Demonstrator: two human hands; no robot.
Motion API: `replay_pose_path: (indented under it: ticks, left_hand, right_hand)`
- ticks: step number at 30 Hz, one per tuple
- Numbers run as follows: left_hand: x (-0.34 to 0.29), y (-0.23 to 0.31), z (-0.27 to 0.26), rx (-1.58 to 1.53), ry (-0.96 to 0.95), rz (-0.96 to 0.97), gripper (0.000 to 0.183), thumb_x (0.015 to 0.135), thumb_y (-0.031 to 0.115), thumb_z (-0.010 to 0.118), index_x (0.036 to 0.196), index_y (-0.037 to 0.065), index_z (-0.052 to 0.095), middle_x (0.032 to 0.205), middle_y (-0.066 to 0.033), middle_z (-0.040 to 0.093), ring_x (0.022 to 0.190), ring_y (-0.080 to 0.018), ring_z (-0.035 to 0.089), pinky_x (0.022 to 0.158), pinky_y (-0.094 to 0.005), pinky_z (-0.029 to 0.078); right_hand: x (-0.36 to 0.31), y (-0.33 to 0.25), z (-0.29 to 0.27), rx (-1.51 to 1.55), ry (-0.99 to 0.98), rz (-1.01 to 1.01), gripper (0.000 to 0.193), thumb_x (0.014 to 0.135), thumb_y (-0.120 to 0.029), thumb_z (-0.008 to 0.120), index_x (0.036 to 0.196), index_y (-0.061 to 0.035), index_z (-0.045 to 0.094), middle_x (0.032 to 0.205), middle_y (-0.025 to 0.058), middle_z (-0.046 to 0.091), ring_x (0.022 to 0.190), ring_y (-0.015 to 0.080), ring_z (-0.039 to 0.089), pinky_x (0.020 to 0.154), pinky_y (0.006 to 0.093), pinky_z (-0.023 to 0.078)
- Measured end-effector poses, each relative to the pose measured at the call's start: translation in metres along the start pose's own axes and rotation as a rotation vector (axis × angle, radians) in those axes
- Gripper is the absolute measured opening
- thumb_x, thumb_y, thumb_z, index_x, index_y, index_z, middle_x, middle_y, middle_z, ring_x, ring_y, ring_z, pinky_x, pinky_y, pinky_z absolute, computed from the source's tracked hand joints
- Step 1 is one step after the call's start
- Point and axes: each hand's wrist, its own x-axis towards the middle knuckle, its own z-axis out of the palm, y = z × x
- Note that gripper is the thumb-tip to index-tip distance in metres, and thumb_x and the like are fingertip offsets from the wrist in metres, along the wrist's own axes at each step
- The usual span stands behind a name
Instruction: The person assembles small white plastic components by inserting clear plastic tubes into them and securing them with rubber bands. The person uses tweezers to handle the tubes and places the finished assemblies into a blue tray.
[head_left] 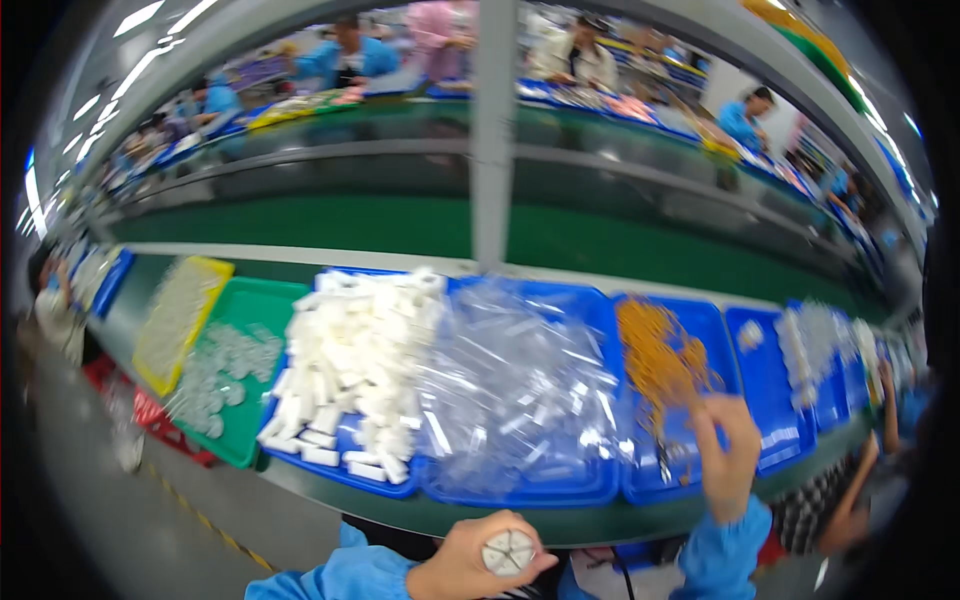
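My left hand (462, 556) is closed around a white round bundle (508, 552), near the lower edge. Its end faces up and is split into several wedge-shaped segments. To the right, my right hand (730, 450) is raised over a blue tray (712, 345) of thin orange bands (660, 345) that look like rubber bands. Its thumb and fingers come together at the edge of the pile. Motion blurs the fingertips, so what they pinch cannot be made out.
White short pieces (365, 350) fill a blue tray left of centre. Beside it lie clear plastic bags (520, 380). Further left are a green tray (250, 305) of clear parts and a yellow tray (222, 270). A grey post (492, 150) stands behind. A co-worker's arm (865, 480) reaches in at right.
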Motion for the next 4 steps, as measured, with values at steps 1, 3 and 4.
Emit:
replay_pose_path:
  ticks: [1,3,4]
  left_hand:
    - [0.007,-0.004,0.004,-0.179,0.101,0.110,0.024,0.079,0.004,0.083,0.092,0.003,0.064,0.097,-0.0160,0.069,0.092,-0.0218,0.069,0.081,-0.0314,0.055]
    - [0.019,0.022,-0.001,0.055,0.230,0.287,0.022,0.083,0.009,0.081,0.096,0.006,0.063,0.135,-0.0194,0.055,0.127,-0.0308,0.053,0.103,-0.0363,0.044]
    - [0.018,0.024,-0.009,-0.011,0.215,0.245,0.020,0.084,0.009,0.080,0.096,0.010,0.064,0.147,-0.0179,0.044,0.132,-0.0324,0.048,0.108,-0.0370,0.039]
  right_hand:
    - [-0.006,-0.017,0.009,0.068,0.023,-0.099,0.004,0.082,0.002,0.066,0.086,0.0008,0.068,0.092,0.0133,0.071,0.085,0.0268,0.065,0.077,0.0352,0.049]
    - [-0.016,-0.044,0.023,0.125,-0.102,-0.256,0.005,0.078,0.000,0.066,0.076,-0.0037,0.065,0.087,0.0130,0.072,0.084,0.0251,0.064,0.082,0.0359,0.049]
    - [-0.009,-0.049,0.032,0.157,-0.124,-0.294,0.005,0.078,0.000,0.066,0.076,-0.0037,0.065,0.087,0.0130,0.072,0.084,0.0251,0.064,0.082,0.0359,0.049]
